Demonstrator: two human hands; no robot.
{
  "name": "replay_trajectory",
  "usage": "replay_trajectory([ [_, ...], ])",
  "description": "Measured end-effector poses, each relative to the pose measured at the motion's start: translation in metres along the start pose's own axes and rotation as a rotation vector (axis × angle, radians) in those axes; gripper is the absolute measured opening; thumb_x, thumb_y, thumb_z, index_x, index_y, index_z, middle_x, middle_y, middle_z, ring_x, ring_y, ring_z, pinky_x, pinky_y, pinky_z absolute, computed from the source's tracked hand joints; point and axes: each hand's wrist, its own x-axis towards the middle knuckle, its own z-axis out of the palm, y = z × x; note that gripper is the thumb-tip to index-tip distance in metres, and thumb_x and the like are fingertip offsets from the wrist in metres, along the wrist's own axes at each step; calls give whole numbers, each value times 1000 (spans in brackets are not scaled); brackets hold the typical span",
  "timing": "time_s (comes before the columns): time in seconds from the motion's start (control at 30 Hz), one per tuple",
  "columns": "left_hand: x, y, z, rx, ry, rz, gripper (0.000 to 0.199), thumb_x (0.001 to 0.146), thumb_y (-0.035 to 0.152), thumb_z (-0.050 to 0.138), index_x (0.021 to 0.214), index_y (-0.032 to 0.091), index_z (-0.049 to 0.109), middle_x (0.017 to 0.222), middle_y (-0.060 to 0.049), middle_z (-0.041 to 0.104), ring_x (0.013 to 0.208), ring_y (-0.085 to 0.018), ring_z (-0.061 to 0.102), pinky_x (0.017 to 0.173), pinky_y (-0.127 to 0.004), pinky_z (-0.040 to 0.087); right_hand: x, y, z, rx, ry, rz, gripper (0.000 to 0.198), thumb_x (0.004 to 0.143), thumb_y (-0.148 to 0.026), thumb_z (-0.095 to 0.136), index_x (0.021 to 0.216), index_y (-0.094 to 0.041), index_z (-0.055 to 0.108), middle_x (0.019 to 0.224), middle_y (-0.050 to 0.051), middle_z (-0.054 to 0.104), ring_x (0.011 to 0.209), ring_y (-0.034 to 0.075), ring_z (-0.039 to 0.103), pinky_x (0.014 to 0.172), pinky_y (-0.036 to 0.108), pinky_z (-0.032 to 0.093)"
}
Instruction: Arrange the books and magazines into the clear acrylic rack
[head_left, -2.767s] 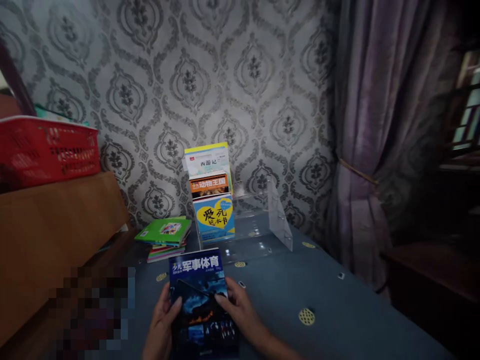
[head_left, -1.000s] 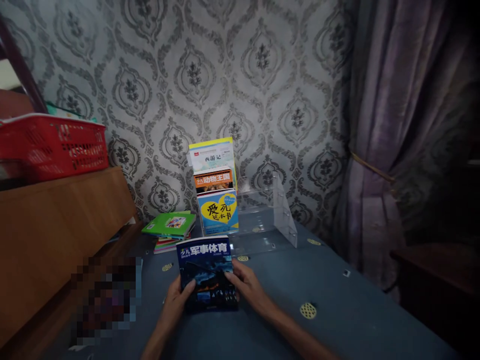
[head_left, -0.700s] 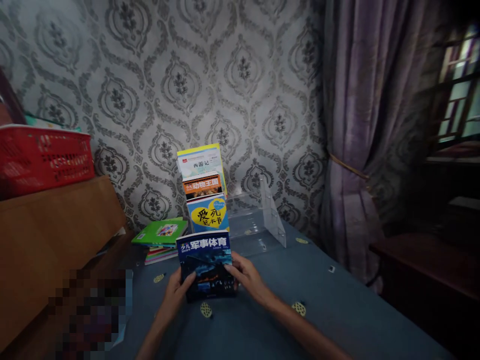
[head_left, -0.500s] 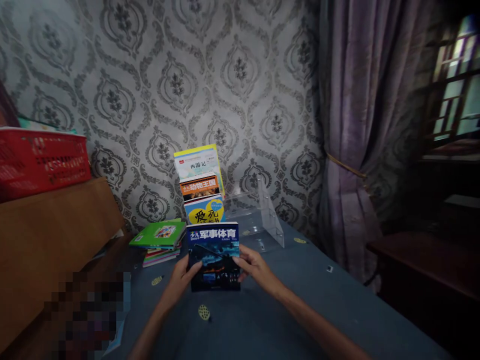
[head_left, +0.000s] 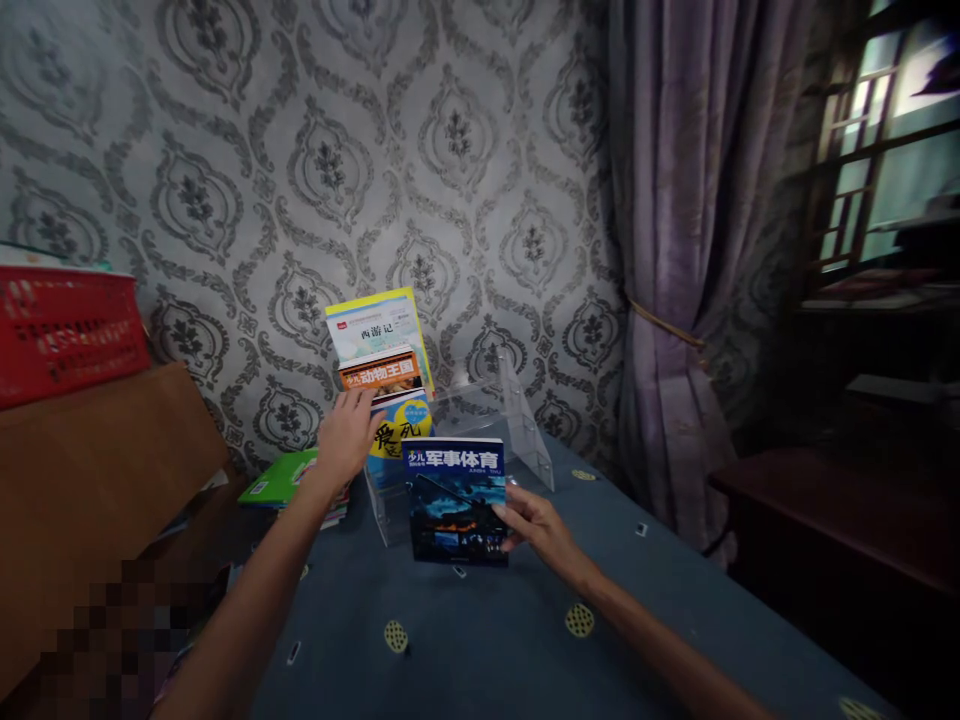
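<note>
My right hand (head_left: pixel 540 530) grips the right edge of a dark blue book (head_left: pixel 457 510), its thumb across the front cover. The cover faces me, nearly upright, in front of a clear tiered stand (head_left: pixel 529 425). My left hand (head_left: pixel 346 435) is at the upper left corner of a blue and yellow book (head_left: pixel 390 470), fingers at its top edge and thumb over the front. Behind it on the stand are an orange-topped book (head_left: pixel 401 370) and a pale book with a yellow border (head_left: pixel 375 325). My left hand hides part of both nearer books.
Left of the stand lies a stack of books with a green one (head_left: pixel 277 480) on top. A cardboard box (head_left: pixel 112 470) with a red basket (head_left: pixel 71 335) on it stands at the left. A purple curtain (head_left: pixel 675 230) and a dark red wooden piece (head_left: pixel 795 510) are on the right.
My left hand has let go of the dark blue book and moved up to the blue and yellow book. The right hand still holds the dark blue book. The view has shifted right.
</note>
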Motion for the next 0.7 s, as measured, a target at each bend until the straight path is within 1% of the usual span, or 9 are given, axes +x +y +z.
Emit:
replay_trajectory([
  [0.1, 12, 2, -1, 72, -117, 35, 39, 96, 35, 54, 131, 17, 54, 126, -14, 64, 119, -30, 57, 89, -38, 51, -4, 4, 3, -7, -8, 11, 49, 79, -62, 69, 110, -24, 73, 93, 5, 73, 77, 20, 65, 55, 27, 56],
  [0.17, 15, 2, 0, 89, -168, 41, 38, 97, 33, 53, 131, 18, 54, 124, -13, 64, 117, -29, 58, 88, -38, 51, -5, 4, 4, -20, -17, 13, 49, 79, -63, 69, 109, -24, 73, 90, 5, 72, 76, 20, 65, 55, 28, 56],
  [0.23, 15, 1, 1, 105, -191, 57, 34, 98, 30, 50, 129, 19, 56, 123, -12, 64, 117, -28, 58, 89, -37, 50, -5, 3, 2, -30, -21, 3, 50, 78, -64, 69, 108, -24, 73, 88, 5, 72, 74, 20, 65, 55, 28, 56],
  [0.37, 12, 0, 0, 122, -188, 86, 29, 97, 26, 50, 124, 20, 59, 120, -9, 63, 114, -27, 57, 92, -37, 48, -2, -1, -6, -46, -7, -25, 49, 79, -63, 68, 108, -23, 72, 89, 4, 70, 74, 19, 63, 56, 28, 57],
  [0.47, 10, 2, 0, 127, -187, 86, 27, 97, 27, 50, 122, 21, 60, 118, -9, 62, 111, -27, 57, 90, -37, 49, 2, -4, -14, -70, 32, -60, 48, 80, -62, 67, 108, -23, 72, 86, 3, 67, 73, 18, 61, 56, 28, 57],
  [0.57, 8, 2, 0, 122, -180, 83, 27, 97, 28, 50, 121, 22, 59, 118, -9, 62, 112, -27, 56, 88, -37, 49, 7, -8, -21, -99, 79, -91, 48, 81, -61, 66, 109, -22, 71, 90, 5, 68, 75, 18, 61, 56, 28, 57],
  [0.63, 8, 1, 2, 102, -165, 83, 27, 96, 27, 50, 121, 22, 59, 117, -9, 62, 112, -27, 56, 88, -37, 50, 12, -12, -22, -112, 100, -97, 47, 82, -60, 65, 110, -22, 70, 94, 5, 69, 78, 19, 62, 57, 28, 58],
  [0.7, 8, -4, 4, 46, -137, 94, 29, 96, 27, 50, 122, 22, 59, 115, -10, 63, 111, -28, 57, 89, -38, 50, 19, -18, -22, -112, 109, -106, 45, 82, -59, 66, 109, -23, 70, 92, 5, 68, 78, 20, 62, 57, 29, 58],
])
